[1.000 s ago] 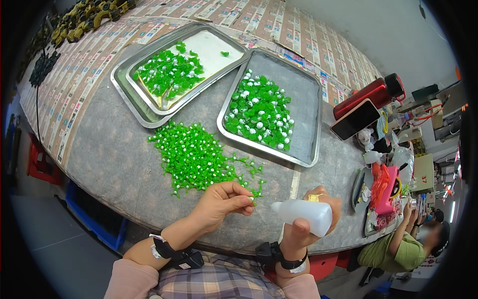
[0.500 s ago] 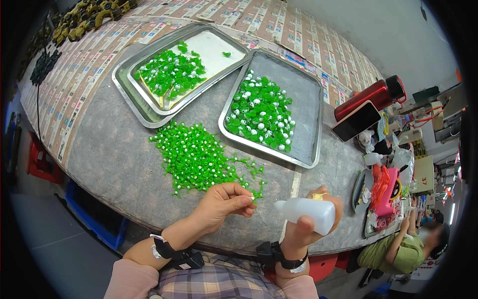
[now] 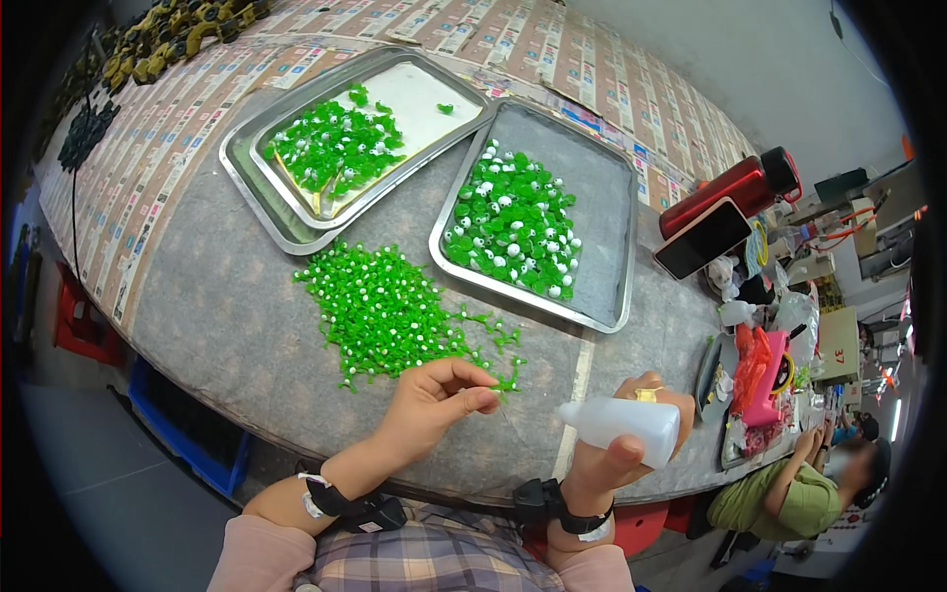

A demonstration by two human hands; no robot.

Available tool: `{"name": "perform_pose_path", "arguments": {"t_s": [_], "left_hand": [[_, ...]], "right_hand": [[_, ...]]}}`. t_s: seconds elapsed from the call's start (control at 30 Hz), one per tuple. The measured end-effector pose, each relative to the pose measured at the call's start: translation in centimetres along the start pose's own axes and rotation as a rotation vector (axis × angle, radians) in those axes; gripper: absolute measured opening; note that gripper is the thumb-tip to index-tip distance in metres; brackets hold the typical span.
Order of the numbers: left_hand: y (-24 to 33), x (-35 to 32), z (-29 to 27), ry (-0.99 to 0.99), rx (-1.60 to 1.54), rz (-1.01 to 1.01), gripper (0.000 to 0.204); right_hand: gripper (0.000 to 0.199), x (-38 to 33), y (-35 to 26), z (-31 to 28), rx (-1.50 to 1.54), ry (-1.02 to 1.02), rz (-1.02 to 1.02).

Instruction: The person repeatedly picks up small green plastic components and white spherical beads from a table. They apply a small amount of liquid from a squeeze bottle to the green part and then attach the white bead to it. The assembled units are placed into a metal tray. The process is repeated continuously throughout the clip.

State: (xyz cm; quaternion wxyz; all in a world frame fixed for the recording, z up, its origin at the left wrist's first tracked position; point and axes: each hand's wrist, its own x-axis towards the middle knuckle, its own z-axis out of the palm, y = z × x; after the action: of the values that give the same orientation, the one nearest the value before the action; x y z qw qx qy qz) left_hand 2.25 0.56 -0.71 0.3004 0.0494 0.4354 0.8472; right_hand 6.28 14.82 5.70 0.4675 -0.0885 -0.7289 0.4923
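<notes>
My left hand (image 3: 434,407) is closed in a pinch at the near edge of a pile of small green plastic pieces with white dots (image 3: 380,311). A small green piece (image 3: 503,386) shows at its thumb and index fingertips, mostly covered. To the right, my right hand (image 3: 679,419) is wrapped round a translucent white squeeze bottle (image 3: 626,426). The bottle lies tilted, its narrow nozzle pointing left toward my left hand, with a gap between them. Yellow tape circles one right finger.
Beyond the pile, a metal tray (image 3: 604,321) holds green pieces with white eyeball-like balls. Stacked trays (image 3: 286,237) at its left hold similar ones. At the right are a red flask (image 3: 725,189), a phone (image 3: 702,240) and a pink holder (image 3: 766,383). A person in green (image 3: 769,493) sits farther right.
My right hand has drawn the bottle slightly right, widening the gap between its nozzle and my left fingertips. My left hand stays nearly in place, still pinching.
</notes>
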Motion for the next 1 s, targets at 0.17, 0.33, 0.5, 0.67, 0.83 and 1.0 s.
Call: {"name": "perform_pose_path", "arguments": {"t_s": [0.17, 0.33, 0.5, 0.67, 0.83, 1.0], "left_hand": [[0.0, 0.0, 0.1, 0.02, 0.054, 0.086, 0.01], [-0.1, 0.0, 0.1, 0.02, 0.049, 0.091, 0.009], [0.1, -0.1, 0.2, 0.008, 0.066, 0.086, 0.009], [0.0, 0.0, 0.1, 0.012, 0.053, 0.09, 0.01], [-0.1, 0.0, 0.1, 0.058, -0.007, 0.053, 0.011], [-0.2, 0.1, -0.2, 0.099, -0.055, 0.026, 0.011]], "right_hand": [[0.057, -0.3, 0.7, 0.0, -0.004, -0.047, -0.008], [0.051, -0.4, 1.3, -0.5, 0.113, -0.106, 0.002], [0.053, -0.5, 1.4, -0.5, 0.062, -0.142, -0.029], [0.052, -0.2, 1.7, -0.8, 0.025, 0.087, -0.055], [0.036, 3.3, 4.0, -5.2, -0.024, -0.03, 0.177], [0.028, 4.2, 7.7, -8.1, -0.081, -0.181, 0.439]]}}
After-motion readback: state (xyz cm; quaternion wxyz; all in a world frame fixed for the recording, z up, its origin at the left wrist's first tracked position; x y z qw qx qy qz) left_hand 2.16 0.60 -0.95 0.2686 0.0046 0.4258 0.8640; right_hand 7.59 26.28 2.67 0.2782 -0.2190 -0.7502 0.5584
